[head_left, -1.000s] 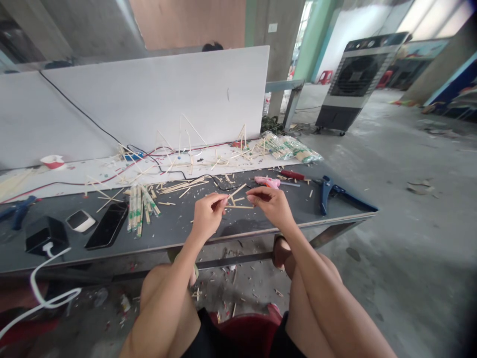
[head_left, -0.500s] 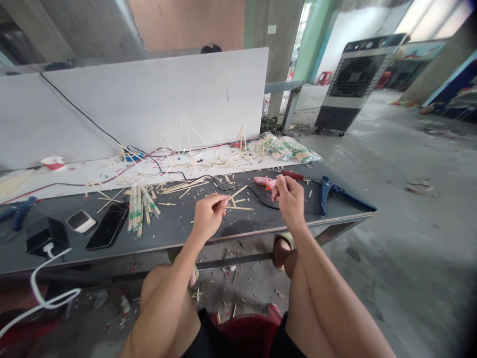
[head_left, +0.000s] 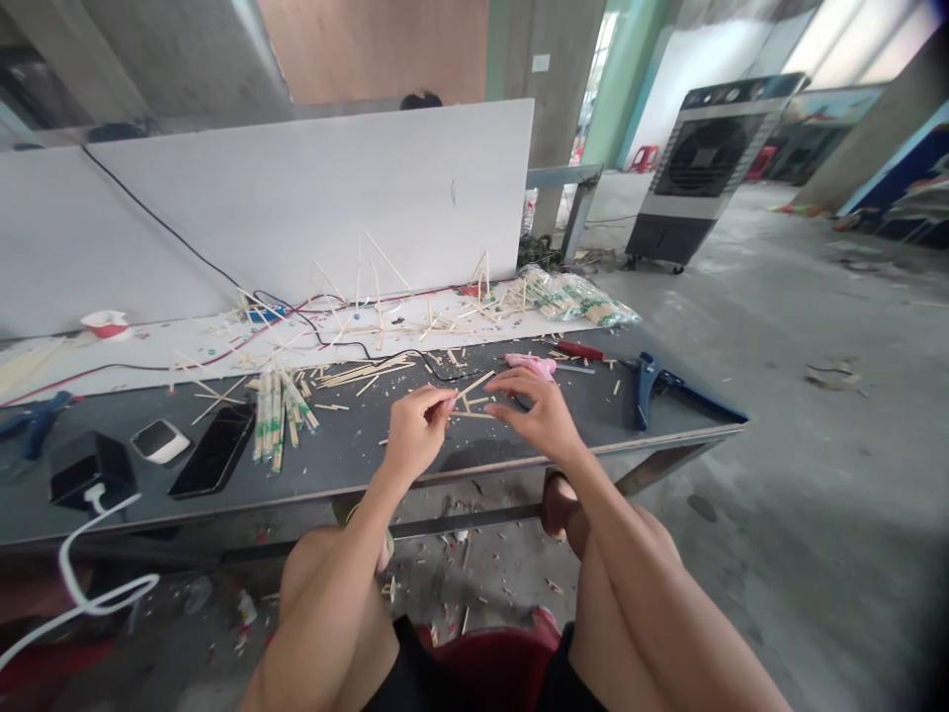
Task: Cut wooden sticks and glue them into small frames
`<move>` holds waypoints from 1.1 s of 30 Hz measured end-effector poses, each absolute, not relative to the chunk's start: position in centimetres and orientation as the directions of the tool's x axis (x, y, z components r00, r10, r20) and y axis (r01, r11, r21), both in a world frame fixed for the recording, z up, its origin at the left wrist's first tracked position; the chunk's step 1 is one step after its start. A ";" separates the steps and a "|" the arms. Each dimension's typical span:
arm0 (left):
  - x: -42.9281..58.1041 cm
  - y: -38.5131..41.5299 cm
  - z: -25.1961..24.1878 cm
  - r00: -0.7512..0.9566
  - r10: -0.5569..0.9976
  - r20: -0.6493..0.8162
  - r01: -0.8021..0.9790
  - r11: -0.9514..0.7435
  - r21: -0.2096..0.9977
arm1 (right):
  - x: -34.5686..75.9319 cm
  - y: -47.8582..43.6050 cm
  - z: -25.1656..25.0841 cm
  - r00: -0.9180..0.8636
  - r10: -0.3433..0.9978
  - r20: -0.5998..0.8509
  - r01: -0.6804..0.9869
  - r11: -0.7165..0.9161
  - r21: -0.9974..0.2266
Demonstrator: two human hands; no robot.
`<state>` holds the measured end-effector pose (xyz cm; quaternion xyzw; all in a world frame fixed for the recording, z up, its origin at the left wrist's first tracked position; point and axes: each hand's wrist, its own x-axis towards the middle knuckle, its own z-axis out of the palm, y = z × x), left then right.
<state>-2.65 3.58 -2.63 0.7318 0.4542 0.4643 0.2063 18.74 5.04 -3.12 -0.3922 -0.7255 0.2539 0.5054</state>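
Observation:
My left hand [head_left: 420, 427] is closed in a pinch on a small frame of joined wooden sticks [head_left: 475, 384], held low over the dark tabletop. My right hand [head_left: 535, 410] hovers at the frame's right side. Its thumb and fingers are apart with nothing gripped between them, and whether the fingertips touch the sticks I cannot tell. Just beyond my right hand lies a pink glue gun [head_left: 531, 365], partly covered by the fingers. A red-handled tool [head_left: 580, 351] rests behind it.
Blue-handled cutters [head_left: 645, 391] lie right on the table [head_left: 356, 455]. Left are bundled sticks [head_left: 271, 420], a phone [head_left: 215, 450], a white device [head_left: 161, 441] and a black charger box [head_left: 93, 470]. Black cable [head_left: 400, 353] crosses behind the loose sticks [head_left: 363, 370]. Bagged sticks [head_left: 574, 297] are farther back.
My right hand has come away from the glue gun, moved left to the stick frame and opened its fingers. The glue gun now lies on the table. My left hand has barely moved.

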 end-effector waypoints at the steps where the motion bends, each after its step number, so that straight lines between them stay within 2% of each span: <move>1: -2.7 3.6 -2.7 0.164 0.855 0.493 0.487 -0.504 0.713 | 18.3 5.0 -3.1 -0.195 0.814 0.547 0.310 0.581 -0.753; 10: -2.8 3.5 -2.9 0.174 0.862 0.476 0.493 -0.495 0.716 | 17.3 5.4 -3.3 -0.182 0.821 0.541 0.253 0.571 -0.781; 14: -2.9 3.6 -2.8 0.165 0.865 0.475 0.488 -0.490 0.722 | 17.7 5.2 -3.0 -0.135 0.866 0.482 0.233 0.500 -0.834; 17: -2.9 3.5 -2.7 0.163 0.868 0.469 0.487 -0.484 0.727 | 18.6 5.4 -2.8 -0.005 0.886 0.463 0.148 0.459 -0.876; 20: -2.9 3.4 -2.7 0.154 0.868 0.473 0.480 -0.484 0.732 | 20.5 5.8 -2.9 0.225 0.866 0.447 0.036 0.451 -0.892; 22: -2.9 3.4 -2.6 0.144 0.869 0.473 0.473 -0.480 0.739 | 22.0 6.3 -3.3 0.373 0.847 0.379 0.078 0.379 -0.922; 24: -2.9 3.4 -2.6 0.135 0.872 0.470 0.466 -0.474 0.747 | 23.3 6.8 -3.8 0.416 0.854 0.313 0.201 0.249 -0.947; 25: -2.9 3.4 -2.6 0.131 0.874 0.468 0.462 -0.471 0.751 | 23.6 6.9 -4.0 0.388 0.872 0.300 0.255 0.211 -0.944; 27: -3.0 3.4 -2.6 0.130 0.876 0.465 0.454 -0.469 0.757 | 23.3 6.8 -4.2 0.228 0.922 0.314 0.291 0.243 -0.925; 30: -2.9 3.5 -2.7 0.132 0.874 0.467 0.457 -0.472 0.754 | 21.3 6.0 -4.1 -0.085 0.937 0.339 0.176 0.349 -0.920; 33: -2.9 3.5 -2.7 0.135 0.876 0.463 0.466 -0.469 0.751 | 19.0 5.0 -3.8 -0.193 0.922 0.336 0.150 0.366 -0.918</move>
